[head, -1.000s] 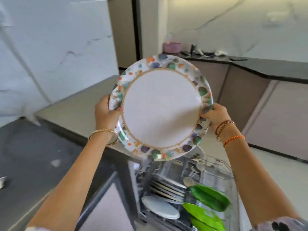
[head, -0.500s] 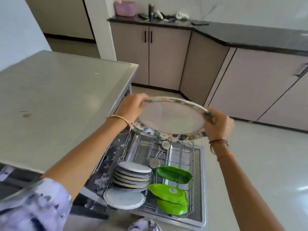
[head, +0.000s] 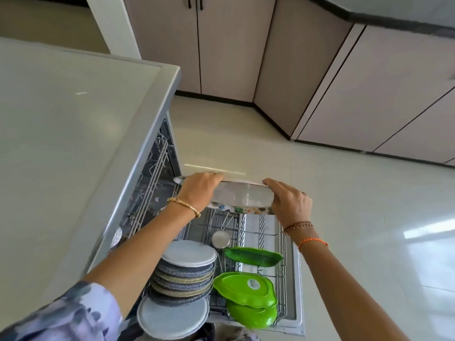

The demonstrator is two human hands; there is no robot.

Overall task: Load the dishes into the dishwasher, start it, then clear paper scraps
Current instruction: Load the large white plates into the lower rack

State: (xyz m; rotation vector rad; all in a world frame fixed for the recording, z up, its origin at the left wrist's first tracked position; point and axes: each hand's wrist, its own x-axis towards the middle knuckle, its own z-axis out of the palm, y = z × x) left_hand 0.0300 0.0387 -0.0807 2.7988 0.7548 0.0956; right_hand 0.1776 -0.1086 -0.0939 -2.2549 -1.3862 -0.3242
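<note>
A large round plate with a white centre and a speckled, many-coloured rim hangs almost flat over the far end of the pulled-out dishwasher rack. My left hand grips its left edge and my right hand grips its right edge. In the rack stand a row of grey and white plates at the near left, green leaf-shaped dishes at the near right, and a small steel cup in the middle.
The grey countertop fills the left, above the open dishwasher cavity. The lowered dishwasher door lies under the rack. Beige cabinets line the far wall, with pale floor tiles to the right.
The plate came down from upright at face height to nearly flat just above the rack's far end, both hands still on its edges. The view tilted down to the dishwasher.
</note>
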